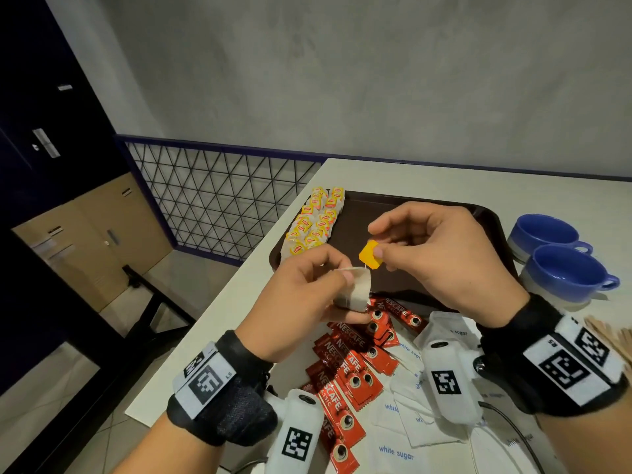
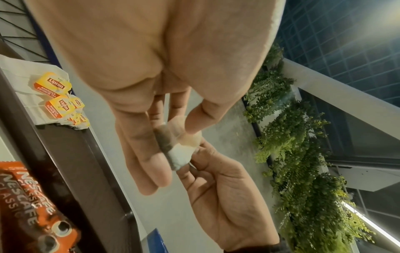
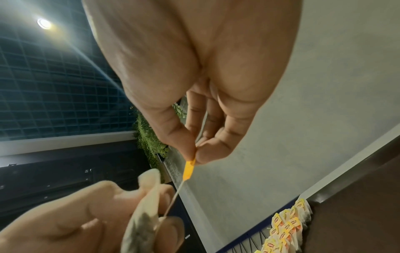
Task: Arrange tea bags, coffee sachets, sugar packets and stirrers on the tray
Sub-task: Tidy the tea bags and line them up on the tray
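Above the near edge of the dark brown tray [image 1: 393, 213], my left hand [image 1: 307, 292] grips a white tea bag [image 1: 357, 290] between thumb and fingers. My right hand [image 1: 434, 254] pinches that bag's yellow tag [image 1: 370, 254]; a short string joins tag and bag. The right wrist view shows the tag [image 3: 188, 171] edge-on at my fingertips, and the left wrist view shows the folded bag [image 2: 173, 150]. Rows of tea bags with yellow tags [image 1: 316, 220] lie along the tray's left side. Red coffee sachets [image 1: 355, 367] and white sugar packets [image 1: 410, 422] lie loose on the table in front of the tray.
Two blue cups [image 1: 561, 271] stand right of the tray. Wooden stirrers [image 1: 612, 336] lie at the right edge behind my right wrist. The white table [image 1: 513, 189] ends at left beside a wire-mesh railing [image 1: 219, 200].
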Tool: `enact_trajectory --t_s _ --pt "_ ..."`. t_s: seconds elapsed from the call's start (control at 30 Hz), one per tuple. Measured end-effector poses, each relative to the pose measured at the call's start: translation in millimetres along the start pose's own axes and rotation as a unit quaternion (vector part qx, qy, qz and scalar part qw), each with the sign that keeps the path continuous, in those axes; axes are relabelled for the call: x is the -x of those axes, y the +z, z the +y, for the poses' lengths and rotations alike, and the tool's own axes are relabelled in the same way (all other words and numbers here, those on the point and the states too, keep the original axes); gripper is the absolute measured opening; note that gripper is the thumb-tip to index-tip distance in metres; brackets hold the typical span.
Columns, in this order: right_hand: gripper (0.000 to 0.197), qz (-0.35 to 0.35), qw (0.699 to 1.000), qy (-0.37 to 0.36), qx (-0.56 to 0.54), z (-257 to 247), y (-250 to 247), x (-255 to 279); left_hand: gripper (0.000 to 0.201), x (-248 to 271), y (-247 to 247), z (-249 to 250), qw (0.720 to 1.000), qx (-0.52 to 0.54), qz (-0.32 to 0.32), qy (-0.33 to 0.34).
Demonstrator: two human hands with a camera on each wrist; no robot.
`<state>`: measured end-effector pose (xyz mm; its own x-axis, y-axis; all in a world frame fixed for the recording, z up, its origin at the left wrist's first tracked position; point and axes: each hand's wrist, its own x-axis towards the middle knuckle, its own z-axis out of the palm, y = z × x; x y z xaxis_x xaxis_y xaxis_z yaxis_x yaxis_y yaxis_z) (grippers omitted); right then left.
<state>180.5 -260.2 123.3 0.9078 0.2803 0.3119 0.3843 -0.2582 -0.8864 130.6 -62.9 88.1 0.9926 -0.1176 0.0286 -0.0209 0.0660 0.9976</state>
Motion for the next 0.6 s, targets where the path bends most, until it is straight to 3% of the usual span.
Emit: enact_trajectory --t_s 0.3,0.6 --pt "0.026 -0.03 0.996 -0.084 0.006 -13.7 1.8 7.9 0.018 -3.5 0.5 1.6 0.998 -0.056 0.033 -0.002" --pt "0.024 -0.077 0.987 -0.132 0.041 -13.9 8.8 11.9 0.026 -5.4 1.1 7.8 0.997 0.057 0.056 0.004"
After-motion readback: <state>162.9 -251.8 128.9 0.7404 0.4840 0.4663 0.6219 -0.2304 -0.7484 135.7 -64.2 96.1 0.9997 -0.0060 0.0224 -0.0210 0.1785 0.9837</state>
